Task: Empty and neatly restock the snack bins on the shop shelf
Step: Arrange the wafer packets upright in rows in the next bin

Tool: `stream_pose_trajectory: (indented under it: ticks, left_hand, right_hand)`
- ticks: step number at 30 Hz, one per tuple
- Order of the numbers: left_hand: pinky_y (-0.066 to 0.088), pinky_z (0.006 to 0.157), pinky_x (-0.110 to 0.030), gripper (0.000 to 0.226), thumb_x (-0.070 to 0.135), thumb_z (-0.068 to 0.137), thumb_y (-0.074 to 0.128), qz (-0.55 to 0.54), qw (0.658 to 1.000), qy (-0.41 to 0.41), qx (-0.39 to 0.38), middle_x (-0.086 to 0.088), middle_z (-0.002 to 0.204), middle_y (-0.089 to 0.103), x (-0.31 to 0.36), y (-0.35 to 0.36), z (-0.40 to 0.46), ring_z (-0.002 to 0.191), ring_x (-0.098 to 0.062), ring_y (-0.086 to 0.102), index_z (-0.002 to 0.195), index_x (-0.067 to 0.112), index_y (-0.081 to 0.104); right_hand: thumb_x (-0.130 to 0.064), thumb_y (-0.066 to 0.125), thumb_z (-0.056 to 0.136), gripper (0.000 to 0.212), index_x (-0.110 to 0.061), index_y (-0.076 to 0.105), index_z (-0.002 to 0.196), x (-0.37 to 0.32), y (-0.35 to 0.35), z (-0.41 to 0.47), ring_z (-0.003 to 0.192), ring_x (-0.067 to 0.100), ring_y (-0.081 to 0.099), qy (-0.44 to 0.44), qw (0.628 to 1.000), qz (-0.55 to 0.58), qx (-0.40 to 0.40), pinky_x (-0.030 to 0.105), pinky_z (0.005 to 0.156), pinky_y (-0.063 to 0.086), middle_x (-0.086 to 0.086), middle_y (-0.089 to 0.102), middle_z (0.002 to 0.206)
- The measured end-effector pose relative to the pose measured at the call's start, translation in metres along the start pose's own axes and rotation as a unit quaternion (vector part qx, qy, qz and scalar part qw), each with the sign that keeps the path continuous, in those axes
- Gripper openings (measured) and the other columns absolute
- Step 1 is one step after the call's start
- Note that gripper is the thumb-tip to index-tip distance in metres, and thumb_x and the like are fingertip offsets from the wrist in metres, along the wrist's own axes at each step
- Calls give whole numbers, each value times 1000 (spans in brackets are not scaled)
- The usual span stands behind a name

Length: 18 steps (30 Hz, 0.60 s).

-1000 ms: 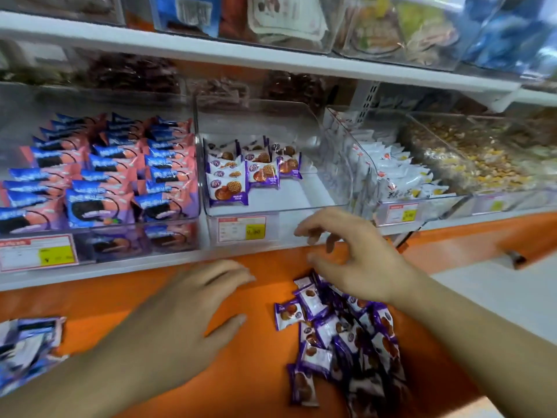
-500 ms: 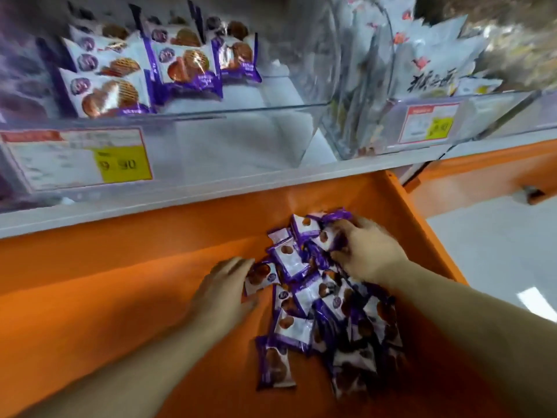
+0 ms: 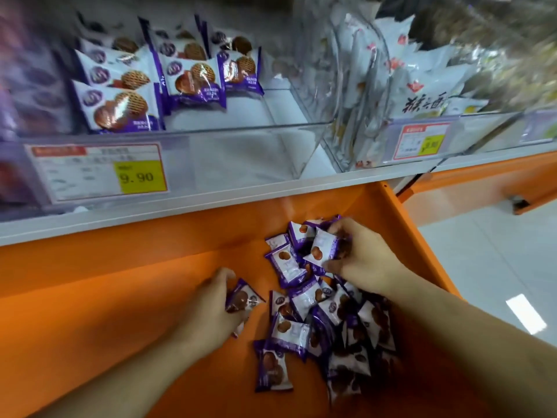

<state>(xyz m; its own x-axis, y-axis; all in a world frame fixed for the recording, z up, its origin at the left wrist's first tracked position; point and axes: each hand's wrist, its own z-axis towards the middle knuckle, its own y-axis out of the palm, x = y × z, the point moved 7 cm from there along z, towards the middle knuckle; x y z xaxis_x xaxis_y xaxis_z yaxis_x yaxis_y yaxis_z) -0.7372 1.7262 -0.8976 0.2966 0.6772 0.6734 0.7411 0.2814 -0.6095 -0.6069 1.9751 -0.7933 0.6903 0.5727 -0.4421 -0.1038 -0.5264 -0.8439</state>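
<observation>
Since half a second back: both hands now lifting packets off the pile. Orange counter (image 3: 90, 327) below, clear bin (image 3: 241, 152) on the shelf at 12 o'clock, partly stocked with waffle packets (image 3: 117, 107). Loose pile of purple packets (image 3: 304, 300) at 4 o'clock. Right hand (image 3: 361, 260) fingers pinching one packet (image 3: 321, 250); left hand (image 3: 211, 309) fingers curled round another (image 3: 242, 298).

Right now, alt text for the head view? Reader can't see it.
Two bare hands pick purple-and-white snack packets from a loose pile on an orange ledge: the left hand grips one packet, the right hand another. Above, a clear bin holds neat rows of the same snack.
</observation>
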Motion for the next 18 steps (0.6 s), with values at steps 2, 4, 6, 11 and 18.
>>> stream_pose_trajectory:
  ticks: [2,4,6,11,18]
  left_hand:
    - [49,61,-9,58,34,82,87,-52,999,0,-10,18,114,62,5,-24,-29,84,3,63,126,40,50]
    - [50,62,-11,41,33,81,89,-95,995,0,-26,14,103,71,12,-50,-63,82,4,67,109,36,59]
    - [52,62,-18,38,34,77,91,-131,991,-4,-21,11,92,74,18,-81,-96,78,2,69,100,32,61]
    - [59,55,-37,44,22,81,89,-267,964,5,11,-5,90,79,66,-171,-177,63,-23,73,113,10,62]
    - [63,64,-50,23,2,89,77,-432,893,31,126,-11,91,75,100,-281,-261,79,-25,74,107,13,68]
  right_hand:
    - [-15,95,68,59,-39,60,109,-23,-11,-27,91,11,67,-9,996,82,-25,32,80,59,-16,62,103]
    - [-6,95,67,60,-39,65,107,-56,-19,-58,86,14,68,-34,986,152,-60,37,79,61,-12,62,100]
    - [1,92,71,58,-34,68,111,-97,-25,-89,78,17,64,-86,970,200,-107,45,75,61,-4,64,104]
    - [-18,86,87,46,-36,66,124,-206,-75,-154,68,23,50,-196,944,232,-131,36,66,44,4,53,71]
    - [-14,84,87,67,-52,54,133,-314,-124,-204,74,11,59,-252,941,223,44,32,74,58,-4,65,99]
